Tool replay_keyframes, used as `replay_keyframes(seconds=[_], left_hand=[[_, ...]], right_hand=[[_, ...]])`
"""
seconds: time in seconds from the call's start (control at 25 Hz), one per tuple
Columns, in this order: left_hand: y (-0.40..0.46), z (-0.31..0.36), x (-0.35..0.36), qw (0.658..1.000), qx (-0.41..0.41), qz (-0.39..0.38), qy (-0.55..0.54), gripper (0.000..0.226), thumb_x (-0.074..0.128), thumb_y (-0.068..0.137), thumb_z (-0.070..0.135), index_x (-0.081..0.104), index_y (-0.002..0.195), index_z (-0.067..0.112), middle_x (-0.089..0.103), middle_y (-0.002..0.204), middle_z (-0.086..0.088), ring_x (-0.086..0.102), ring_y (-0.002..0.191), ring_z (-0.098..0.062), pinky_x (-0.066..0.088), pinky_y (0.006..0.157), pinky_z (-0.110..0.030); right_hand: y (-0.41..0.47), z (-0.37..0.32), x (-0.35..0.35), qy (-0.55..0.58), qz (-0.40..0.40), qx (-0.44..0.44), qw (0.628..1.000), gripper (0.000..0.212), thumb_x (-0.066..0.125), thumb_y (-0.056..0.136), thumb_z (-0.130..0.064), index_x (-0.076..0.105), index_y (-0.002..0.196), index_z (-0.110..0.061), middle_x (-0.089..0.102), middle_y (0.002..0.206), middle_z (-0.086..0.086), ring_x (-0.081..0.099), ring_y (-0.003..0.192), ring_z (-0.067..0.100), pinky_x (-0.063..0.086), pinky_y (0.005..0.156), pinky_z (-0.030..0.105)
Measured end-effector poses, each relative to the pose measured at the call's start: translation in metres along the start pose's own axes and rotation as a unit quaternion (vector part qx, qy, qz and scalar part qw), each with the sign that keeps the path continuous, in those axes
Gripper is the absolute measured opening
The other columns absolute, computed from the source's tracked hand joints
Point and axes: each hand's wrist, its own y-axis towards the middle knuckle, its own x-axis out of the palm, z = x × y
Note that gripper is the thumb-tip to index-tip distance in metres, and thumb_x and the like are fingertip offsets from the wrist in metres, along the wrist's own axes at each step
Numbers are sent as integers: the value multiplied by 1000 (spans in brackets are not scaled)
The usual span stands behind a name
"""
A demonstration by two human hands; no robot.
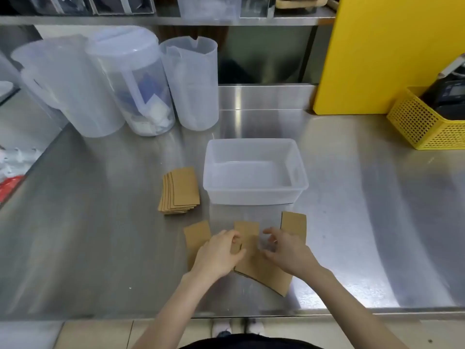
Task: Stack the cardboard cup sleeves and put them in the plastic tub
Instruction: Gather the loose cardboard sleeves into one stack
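A translucent plastic tub stands empty on the steel counter, straight ahead. Left of it lies a fanned stack of brown cardboard sleeves. Loose sleeves lie flat near the front: one at the left, one in the middle, one at the right and another nearer me. My left hand rests on the left edge of the middle sleeve, fingers curled on it. My right hand hovers just right of that sleeve with fingers spread and curved; whether it touches the cardboard is unclear.
Three clear plastic pitchers stand at the back left. A yellow board leans at the back right, with a yellow perforated basket beside it. The counter's front edge runs just below my forearms.
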Motion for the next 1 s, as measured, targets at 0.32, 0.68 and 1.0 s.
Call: replay_keyframes(seconds=[0.32,0.68,1.0], left_hand=[[1,-9,24,999,-23,-23,22,49,52,84,36,40,128,20,49,129,1,54,112,-20,46,92,-36],[2,-8,29,998,-33,-15,-46,42,54,85,29,47,123,13,58,114,-7,57,98,-21,47,86,-33],[3,-13,16,984,-50,25,-171,7,55,85,24,55,85,16,59,83,0,53,74,-12,36,57,-14]], right_hand=[[-2,0,29,-79,-7,16,997,53,62,76,-36,46,123,-17,42,127,9,38,121,26,40,100,36],[-3,-6,33,23,28,-1,999,32,59,79,-17,45,108,-12,60,112,11,58,99,28,48,77,34],[-5,-7,24,78,59,-18,995,25,60,80,-23,55,104,-18,67,106,4,60,96,27,48,76,35]])
